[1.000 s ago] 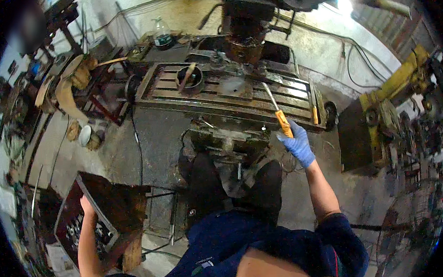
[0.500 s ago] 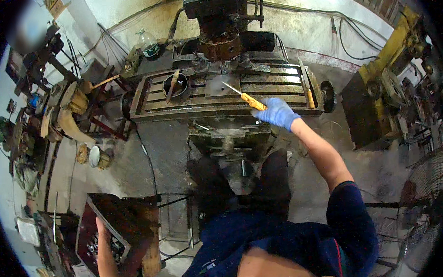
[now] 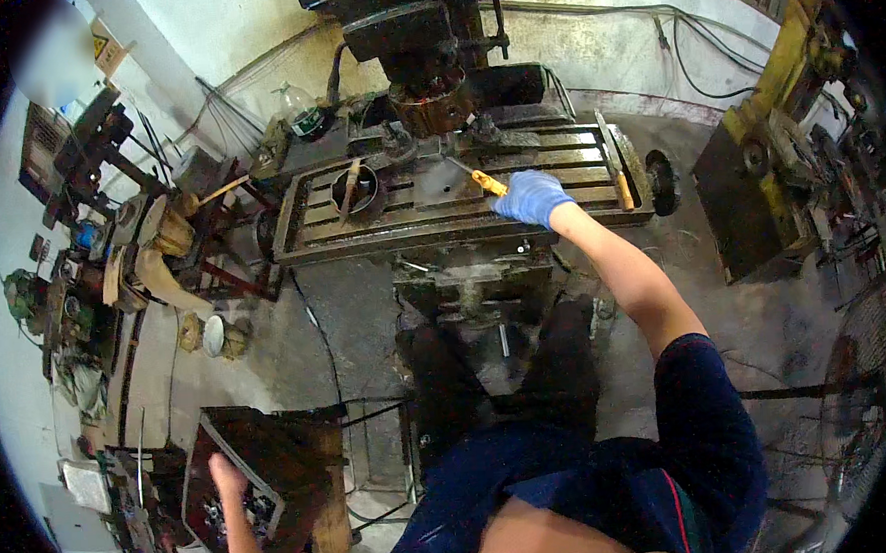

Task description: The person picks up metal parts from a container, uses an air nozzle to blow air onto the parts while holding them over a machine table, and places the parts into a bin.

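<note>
My right hand [image 3: 536, 199], in a blue glove, is closed round the yellow handle of a screwdriver [image 3: 489, 182]. Its thin metal shaft points to the far left, over a flat metal plate [image 3: 436, 189] with a small hole. That plate lies on the slotted table [image 3: 361, 243] of a milling machine. At the lower left my bare left hand [image 3: 228, 476] is at a tilted dark box [image 3: 263, 468] with small metal parts in it. Blur hides its fingers, so I cannot tell whether it holds anything.
A dark pot [image 3: 367, 202] with a brush across it stands on the table's left. A yellow-handled file [image 3: 624, 189] lies at its right end. The spindle head [image 3: 429, 102] hangs above the far edge. A wooden stool [image 3: 168, 281] and a yellow machine [image 3: 758, 160] flank the table.
My right hand has moved slightly up and left with the screwdriver, relative to the table. My left hand has shifted within the box. The whole view has turned a little.
</note>
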### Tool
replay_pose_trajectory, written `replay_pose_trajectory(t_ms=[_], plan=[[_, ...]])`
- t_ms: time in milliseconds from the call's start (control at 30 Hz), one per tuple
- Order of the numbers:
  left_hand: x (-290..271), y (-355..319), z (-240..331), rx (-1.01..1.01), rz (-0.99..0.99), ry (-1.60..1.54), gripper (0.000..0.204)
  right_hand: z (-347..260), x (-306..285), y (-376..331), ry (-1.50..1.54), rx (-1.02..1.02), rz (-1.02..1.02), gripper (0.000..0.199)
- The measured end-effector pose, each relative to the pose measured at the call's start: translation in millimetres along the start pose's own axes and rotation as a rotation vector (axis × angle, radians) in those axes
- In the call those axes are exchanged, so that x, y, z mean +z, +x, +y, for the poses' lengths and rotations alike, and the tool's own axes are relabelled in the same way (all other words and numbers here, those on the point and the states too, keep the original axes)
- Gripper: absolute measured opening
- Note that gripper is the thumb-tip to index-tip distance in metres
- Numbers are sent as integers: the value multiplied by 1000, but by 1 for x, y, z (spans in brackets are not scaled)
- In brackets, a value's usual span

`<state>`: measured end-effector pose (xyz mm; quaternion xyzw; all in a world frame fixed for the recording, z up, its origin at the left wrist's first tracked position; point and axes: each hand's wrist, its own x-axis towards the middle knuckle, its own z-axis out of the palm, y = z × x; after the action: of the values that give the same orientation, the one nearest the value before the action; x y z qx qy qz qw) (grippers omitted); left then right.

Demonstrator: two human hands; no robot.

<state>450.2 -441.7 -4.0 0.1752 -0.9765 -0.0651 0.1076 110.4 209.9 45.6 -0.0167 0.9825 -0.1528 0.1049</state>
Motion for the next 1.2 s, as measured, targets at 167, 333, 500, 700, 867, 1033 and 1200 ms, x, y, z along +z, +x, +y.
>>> replay_pose_trajectory(t_ms=[167,333,500,700,867,1033,1200], plan=[[-119,39,86,-224,290,-223,13,29,9,-47,44,-154,-141,54],[-136,149,179,139,230,-648,16,-4,2,-104,180,-521,-86,46],[-57,186,401,393,-310,-614,22,-8,-5,-124,139,-472,-22,47],[97,196,520,549,-502,-855,15,19,-17,-135,43,-207,-13,49],[126,225,560,806,-106,-359,17,45,-19,-110,38,-34,-8,55],[160,236,566,882,27,-288,17,47,-2,-68,15,-34,-10,53],[161,241,560,957,133,-133,14,56,17,-42,775,-154,126,35]])
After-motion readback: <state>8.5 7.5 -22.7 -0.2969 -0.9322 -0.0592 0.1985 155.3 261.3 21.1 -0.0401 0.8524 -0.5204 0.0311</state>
